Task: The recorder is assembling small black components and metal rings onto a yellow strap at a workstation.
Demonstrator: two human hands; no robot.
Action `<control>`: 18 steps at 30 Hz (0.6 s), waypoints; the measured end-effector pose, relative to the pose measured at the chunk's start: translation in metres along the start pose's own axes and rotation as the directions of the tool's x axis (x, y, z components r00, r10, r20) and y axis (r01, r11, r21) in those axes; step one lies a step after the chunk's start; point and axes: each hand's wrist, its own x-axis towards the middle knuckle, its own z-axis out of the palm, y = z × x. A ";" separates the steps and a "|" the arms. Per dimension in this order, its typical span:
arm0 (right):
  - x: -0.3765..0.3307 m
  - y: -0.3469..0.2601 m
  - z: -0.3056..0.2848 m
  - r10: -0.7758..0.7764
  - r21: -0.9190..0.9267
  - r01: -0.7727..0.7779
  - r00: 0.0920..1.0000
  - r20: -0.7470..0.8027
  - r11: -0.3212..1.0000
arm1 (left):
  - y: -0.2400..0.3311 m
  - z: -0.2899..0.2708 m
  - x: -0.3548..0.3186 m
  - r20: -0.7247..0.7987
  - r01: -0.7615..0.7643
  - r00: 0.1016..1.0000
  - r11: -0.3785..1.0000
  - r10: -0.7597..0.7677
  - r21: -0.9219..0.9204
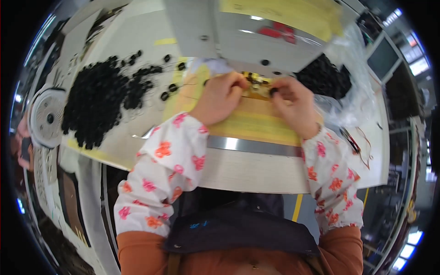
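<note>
My left hand (219,97) is closed, with its fingertips pinched at the left side of a small brass-coloured fixture (257,79). Whatever lies between those fingertips is too small to make out. At the fixture's right side, my right hand (295,104) grips a small black round piece (273,91) between thumb and fingers. Yellow tape-like covering (256,123) lies under both hands. To the left, a big heap of black pieces (94,101) spreads over the table, and several loose ones with thin wires trail toward my left hand.
A grey machine housing (192,36) stands just beyond the fixture. More black pieces (325,78) lie at the right, beside a clear plastic bag (360,98). A metal strip (256,145) runs along the near side. A white fan (48,117) is far left; a dark red-and-black tool (350,140) lies right.
</note>
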 end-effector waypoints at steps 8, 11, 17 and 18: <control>-0.006 -0.013 0.000 0.314 0.434 -0.400 0.914 0.258 0.807 | 0.013 -0.002 0.002 0.191 0.134 0.975 0.985 -0.112 -0.107; -0.004 -0.011 0.000 0.312 0.475 -0.411 0.909 0.276 0.778 | 0.013 -0.004 0.001 0.228 0.169 0.963 0.981 -0.143 -0.097; 0.003 -0.014 0.004 0.349 0.474 -0.470 0.879 0.324 0.744 | 0.010 -0.006 0.001 0.190 0.161 0.973 0.974 -0.130 -0.157; 0.006 -0.015 0.007 0.361 0.438 -0.492 0.865 0.350 0.753 | 0.010 -0.006 0.000 0.139 0.164 0.981 0.960 -0.135 -0.225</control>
